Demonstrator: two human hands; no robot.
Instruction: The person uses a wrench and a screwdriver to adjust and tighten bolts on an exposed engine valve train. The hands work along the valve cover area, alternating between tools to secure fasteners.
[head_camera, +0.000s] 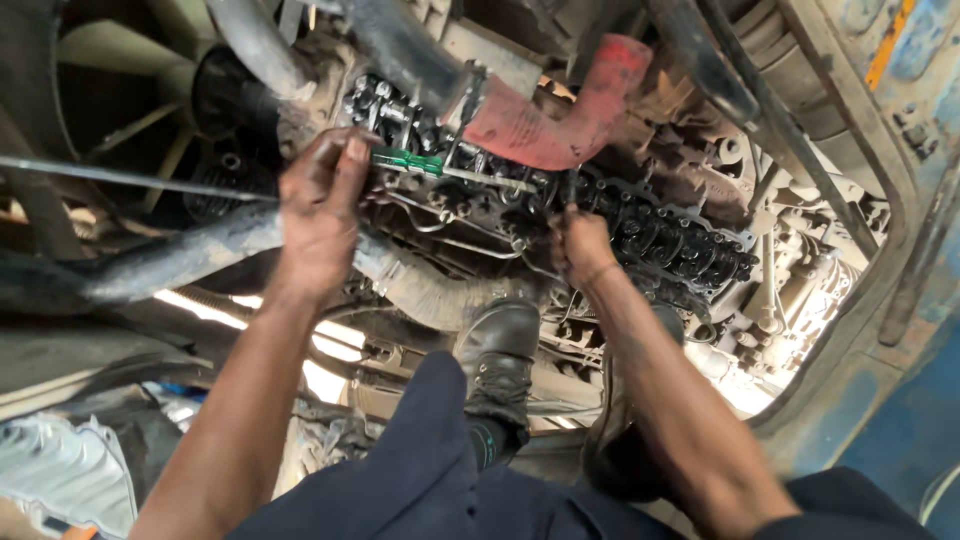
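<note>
I look down into an open engine bay at a greasy cylinder head with exposed rocker arms. My left hand holds a green-handled screwdriver, whose metal shaft lies across the top of the rockers. My right hand is closed around a dark tool or part standing upright on the engine; what it is cannot be made out. Both hands are oily.
A red rubber hose curves above the engine, joined to a black pipe. A fan and shroud sit at the upper left. My black boot rests below the engine. The blue cab frame borders the right.
</note>
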